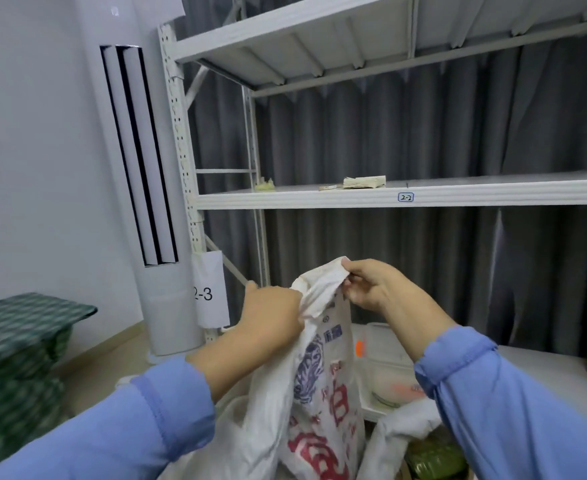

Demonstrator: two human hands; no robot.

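White printed plastic bag is hanging near centre, its contents hidden. The left hand is gripping its neck, and the right hand is pinching its top edge. A clear tub is sitting far right of it.

white shelf rack spanned centre-right | grey curtain hung behind it | tower air conditioner stood left | paper stack lay mid-shelf | green patterned bundle sat lower left
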